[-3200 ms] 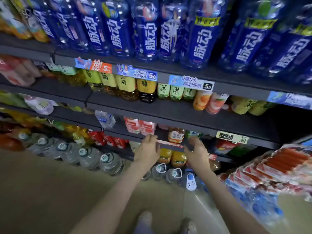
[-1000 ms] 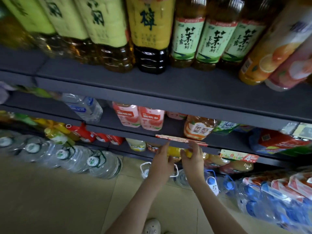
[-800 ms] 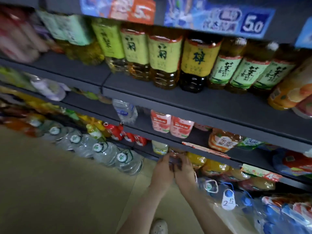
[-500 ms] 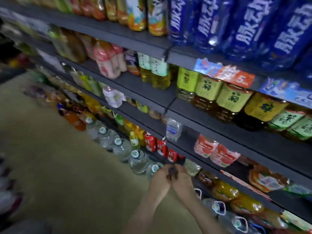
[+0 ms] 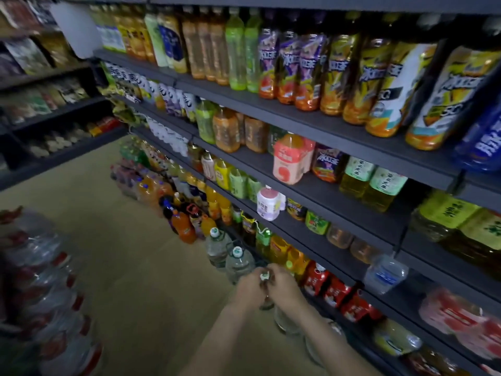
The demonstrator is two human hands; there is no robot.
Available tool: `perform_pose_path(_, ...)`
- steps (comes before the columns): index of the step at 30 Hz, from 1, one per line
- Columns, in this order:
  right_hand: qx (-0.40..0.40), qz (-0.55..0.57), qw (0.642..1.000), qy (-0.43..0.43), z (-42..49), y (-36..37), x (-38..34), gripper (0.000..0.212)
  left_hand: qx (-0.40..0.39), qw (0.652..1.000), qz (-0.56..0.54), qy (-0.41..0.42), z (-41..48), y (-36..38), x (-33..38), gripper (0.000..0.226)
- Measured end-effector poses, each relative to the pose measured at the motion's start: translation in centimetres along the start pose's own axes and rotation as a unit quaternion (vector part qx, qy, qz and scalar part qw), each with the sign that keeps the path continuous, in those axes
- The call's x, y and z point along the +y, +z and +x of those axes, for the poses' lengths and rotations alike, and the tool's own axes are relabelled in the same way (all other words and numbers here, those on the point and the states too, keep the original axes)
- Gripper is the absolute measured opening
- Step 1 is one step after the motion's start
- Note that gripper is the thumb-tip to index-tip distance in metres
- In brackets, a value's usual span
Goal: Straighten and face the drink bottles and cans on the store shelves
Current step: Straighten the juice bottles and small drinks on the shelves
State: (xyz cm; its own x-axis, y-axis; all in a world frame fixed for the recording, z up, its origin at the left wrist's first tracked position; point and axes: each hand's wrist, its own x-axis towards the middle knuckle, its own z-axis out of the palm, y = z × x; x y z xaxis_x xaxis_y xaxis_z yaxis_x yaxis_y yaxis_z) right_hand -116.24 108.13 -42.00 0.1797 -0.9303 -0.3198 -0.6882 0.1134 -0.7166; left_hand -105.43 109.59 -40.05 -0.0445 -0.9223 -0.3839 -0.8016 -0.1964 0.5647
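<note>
My left hand [image 5: 250,287] and my right hand [image 5: 286,284] meet low in front of the bottom shelf, fingers curled towards each other. Between them shows a small white-green cap [image 5: 264,276], like the caps of the clear water jugs [image 5: 240,264] standing in a row on the floor. Whether the fingers grip that cap or something small is hidden. Above, dark shelves [image 5: 339,191] carry rows of drink bottles. A white bottle [image 5: 268,203] and a clear water bottle [image 5: 386,270] sit tilted out of line.
Orange soda bottles [image 5: 184,226] and other large bottles crowd the floor along the shelf base. Shrink-wrapped water packs [image 5: 40,280] are stacked at the left. The beige aisle floor [image 5: 108,240] runs between them. Red packs [image 5: 315,278] sit on the low shelf by my right hand.
The view has swung left and up along the aisle. My hands left the shelf's price strip, came together and dropped low over the water jugs.
</note>
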Motion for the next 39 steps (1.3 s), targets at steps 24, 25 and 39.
perform_pose_path(24, -0.019, -0.032, 0.998, -0.054, 36.2, 8.9, -27.8, 0.035, 0.075, 0.996, 0.020, -0.048, 26.4, -32.9, -19.9, 0.037)
perform_pose_path(25, -0.017, -0.028, 0.998, -0.052, 37.4, 9.6, -28.9, 0.035, 0.077, 0.996, 0.023, -0.045, 27.4, -34.1, -21.0, 0.037)
perform_pose_path(39, 0.158, 0.011, 0.986, 0.049, 50.5, 15.8, -44.1, 0.042, 0.034, 0.989, 0.094, 0.113, 41.8, -53.7, -31.5, 0.043)
